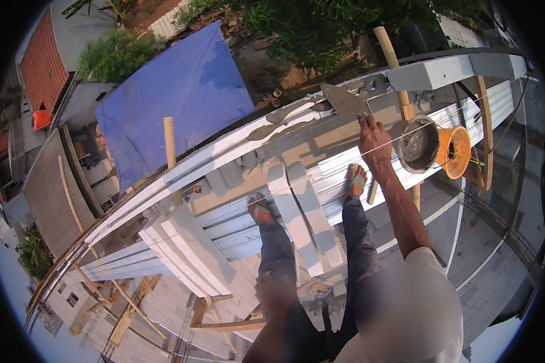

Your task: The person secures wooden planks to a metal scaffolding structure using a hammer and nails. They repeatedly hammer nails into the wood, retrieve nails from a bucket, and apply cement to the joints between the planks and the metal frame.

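Note:
My right hand (375, 140) is closed round the handle of a trowel (344, 100). The trowel's broad blade, coated in grey mortar, is over the wall top. Below that hand, to its right, a dark bucket (419, 145) holds wet grey mortar. My left hand (274, 292), somewhat blurred, lies by my left thigh with its fingers loosely apart and nothing seen in it. Dabs of mortar (272, 129) lie along the white wall top (215, 158). Two long pale blocks (303, 215) lie between my feet.
An orange bucket (459, 152) stands beside the dark one. More pale blocks (191, 248) lie at left; others (433, 74) sit on the wall at right. A taut string (327, 164) crosses the corrugated metal walkway (230, 233). Bamboo poles (169, 145) rise near a blue tarp (175, 103) beyond the wall.

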Available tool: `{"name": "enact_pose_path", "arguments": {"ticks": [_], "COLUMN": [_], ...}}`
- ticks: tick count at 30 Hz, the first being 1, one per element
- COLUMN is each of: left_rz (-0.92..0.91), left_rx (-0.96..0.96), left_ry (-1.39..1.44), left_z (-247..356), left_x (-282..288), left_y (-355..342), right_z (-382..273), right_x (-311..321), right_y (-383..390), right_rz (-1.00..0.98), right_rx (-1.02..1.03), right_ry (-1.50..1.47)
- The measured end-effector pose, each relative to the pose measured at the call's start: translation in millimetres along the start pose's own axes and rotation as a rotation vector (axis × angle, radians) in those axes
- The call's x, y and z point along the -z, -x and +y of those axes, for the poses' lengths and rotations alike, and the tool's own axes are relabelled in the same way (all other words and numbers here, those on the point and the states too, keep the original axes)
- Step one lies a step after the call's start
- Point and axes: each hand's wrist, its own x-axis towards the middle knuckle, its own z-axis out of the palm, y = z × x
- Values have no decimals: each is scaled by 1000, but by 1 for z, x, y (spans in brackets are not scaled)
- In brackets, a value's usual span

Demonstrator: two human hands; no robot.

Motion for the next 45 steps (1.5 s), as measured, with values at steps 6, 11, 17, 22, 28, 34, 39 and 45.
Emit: {"name": "enact_pose_path", "arguments": {"ticks": [6,11,17,22,28,34,39,45], "left_rz": [2,31,25,69,73,62,59,31], "left_rx": [-61,-50,-122,-250,-138,-228,-131,-211], "left_ry": [-32,-71,-121,-161,-213,-311,-287,-279], "left_z": [5,5,13,18,41,47,67,63], "left_x": [6,-1,-8,-18,-19,-19,-28,-20], "left_y": [-8,-10,-6,-1,-3,-9,10,12], "right_z": [-156,-183,-18,176,317,361,343,289], "right_x": [-14,10,-12,-98,-178,-284,-224,-155], "right_y": [11,34,111,164,143,113,107,171], "right_rz": [-37,-112,-331,0,-70,-65,-368,-231], "right_rx": [370,360,-259,-654,-689,-708,-968,-745], "right_ry": [-115,-586,-958,-818,-413,-312,-1136,-1154]}}
